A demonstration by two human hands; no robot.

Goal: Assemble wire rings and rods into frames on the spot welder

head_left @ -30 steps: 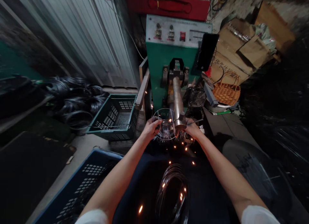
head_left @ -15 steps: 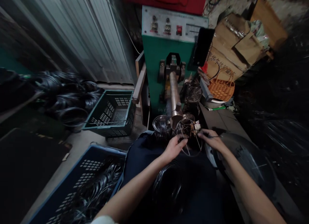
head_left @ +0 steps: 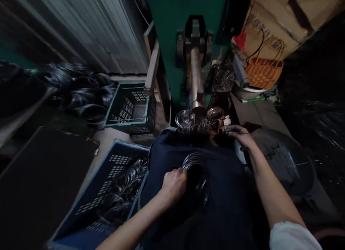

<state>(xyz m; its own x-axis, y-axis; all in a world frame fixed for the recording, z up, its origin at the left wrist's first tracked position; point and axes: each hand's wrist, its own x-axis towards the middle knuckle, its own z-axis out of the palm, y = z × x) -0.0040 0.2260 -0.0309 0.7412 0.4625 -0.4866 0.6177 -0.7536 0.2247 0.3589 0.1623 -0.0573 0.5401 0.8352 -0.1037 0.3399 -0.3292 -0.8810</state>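
My left hand (head_left: 174, 186) grips the edge of a stack of thin metal wire rings (head_left: 195, 174) lying on a dark blue apron (head_left: 172, 221) over my lap. My right hand (head_left: 239, 135) is raised near the welder's copper-coloured electrode arm (head_left: 196, 81), its fingers pinching a thin dark wire. Just beyond those fingers, a brass-coloured jig (head_left: 221, 124) sits beside a bundle of wire rings (head_left: 184, 122) and a round wire frame (head_left: 215, 113). The green spot-welding machine (head_left: 185, 13) rises behind them.
A teal perforated crate (head_left: 132, 110) and heaped black wire coils (head_left: 78, 88) lie to the left. A blue crate (head_left: 107, 192) holding wire rings stands at my left knee. A cooling fan (head_left: 224, 78), wicker basket (head_left: 264, 72) and cardboard (head_left: 283, 23) crowd the right.
My left hand has dropped from the wire frame near the welder to the rings on my lap. The sparks seen earlier have gone, and the view has tilted lower.
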